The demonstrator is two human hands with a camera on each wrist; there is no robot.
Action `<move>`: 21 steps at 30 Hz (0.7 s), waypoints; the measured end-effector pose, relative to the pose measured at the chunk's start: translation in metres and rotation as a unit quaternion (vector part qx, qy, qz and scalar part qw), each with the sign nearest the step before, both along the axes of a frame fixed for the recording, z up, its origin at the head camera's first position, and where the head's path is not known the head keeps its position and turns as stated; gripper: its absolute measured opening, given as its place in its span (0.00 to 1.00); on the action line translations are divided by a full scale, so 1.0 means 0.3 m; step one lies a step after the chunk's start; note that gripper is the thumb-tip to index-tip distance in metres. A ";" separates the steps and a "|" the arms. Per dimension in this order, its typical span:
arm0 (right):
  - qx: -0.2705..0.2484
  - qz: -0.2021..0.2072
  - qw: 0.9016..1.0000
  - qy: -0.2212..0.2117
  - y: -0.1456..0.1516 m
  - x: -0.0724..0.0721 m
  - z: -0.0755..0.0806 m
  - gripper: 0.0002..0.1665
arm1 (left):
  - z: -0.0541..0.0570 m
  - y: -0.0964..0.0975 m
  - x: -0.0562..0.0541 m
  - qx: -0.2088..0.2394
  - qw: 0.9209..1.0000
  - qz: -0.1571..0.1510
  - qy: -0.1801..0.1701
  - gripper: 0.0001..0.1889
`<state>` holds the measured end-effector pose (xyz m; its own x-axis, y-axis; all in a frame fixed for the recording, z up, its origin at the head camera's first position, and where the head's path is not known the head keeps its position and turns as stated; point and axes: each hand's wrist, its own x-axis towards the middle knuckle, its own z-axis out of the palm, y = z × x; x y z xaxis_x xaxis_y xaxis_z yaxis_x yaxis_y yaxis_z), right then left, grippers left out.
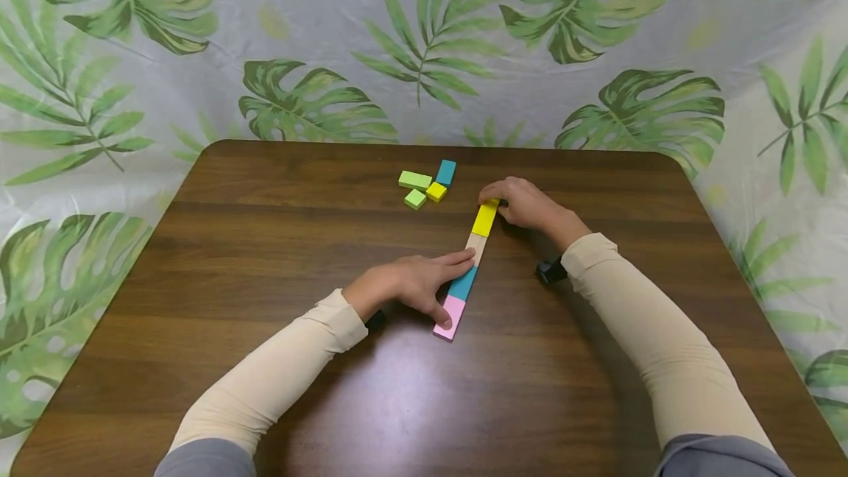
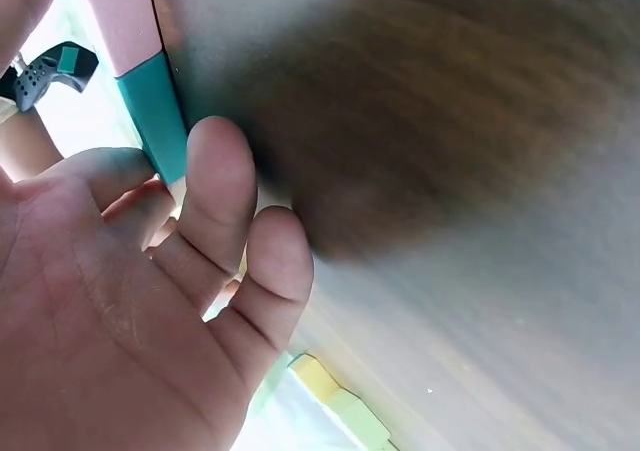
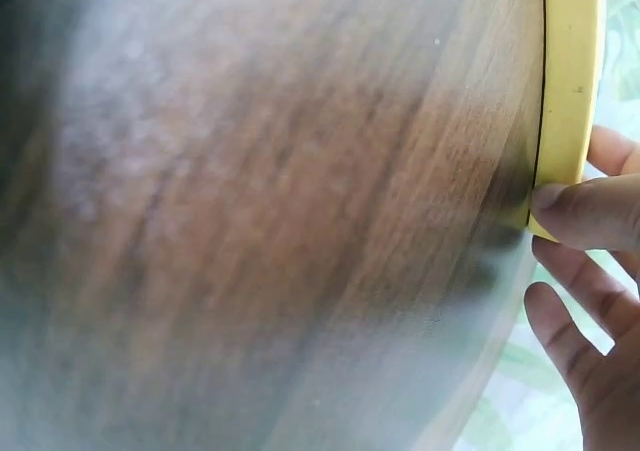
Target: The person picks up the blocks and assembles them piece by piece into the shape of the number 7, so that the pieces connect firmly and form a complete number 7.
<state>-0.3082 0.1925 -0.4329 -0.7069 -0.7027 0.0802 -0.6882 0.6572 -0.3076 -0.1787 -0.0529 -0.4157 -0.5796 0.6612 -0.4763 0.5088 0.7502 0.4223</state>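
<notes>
Row (image 1: 462, 284) of four blocks, slanting away and rightward on the brown counter (image 1: 265, 241)
The right hand (image 1: 526, 205), its grip closed on the yellow block (image 1: 485, 219), is at the row's far end; the left hand (image 1: 419, 282), fingers extended, touches the pink block (image 1: 454, 308) and pale block (image 1: 480, 245) from the left. Loose blocks (image 1: 436, 191) lie left of the right hand; leafy cloth (image 1: 437, 35) hangs behind.

The place looked like a screened-off work spot, though whether in a home, an office or a lab could not be told. A pale sheet (image 1: 424, 28) printed with green leaves spread beyond the far edge and both side edges of a wood-grain table (image 1: 298, 234) with rounded far corners.
</notes>
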 end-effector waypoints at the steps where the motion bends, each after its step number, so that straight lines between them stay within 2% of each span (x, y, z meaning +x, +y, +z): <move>1: -0.002 0.001 1.000 0.001 0.001 0.000 0.000 0.24 | 0.001 0.001 0.001 0.000 1.000 -0.001 0.000 0.55; 21: -0.001 0.001 1.000 -0.001 -0.007 0.010 0.001 0.24 | 0.004 -0.004 0.010 -0.005 1.000 0.007 0.007 0.54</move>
<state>-0.3052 0.1903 -0.4325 -0.7059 -0.7037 0.0806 -0.6887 0.6553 -0.3103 -0.1758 -0.0541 -0.4146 -0.5948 0.6485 -0.4750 0.5048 0.7612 0.4070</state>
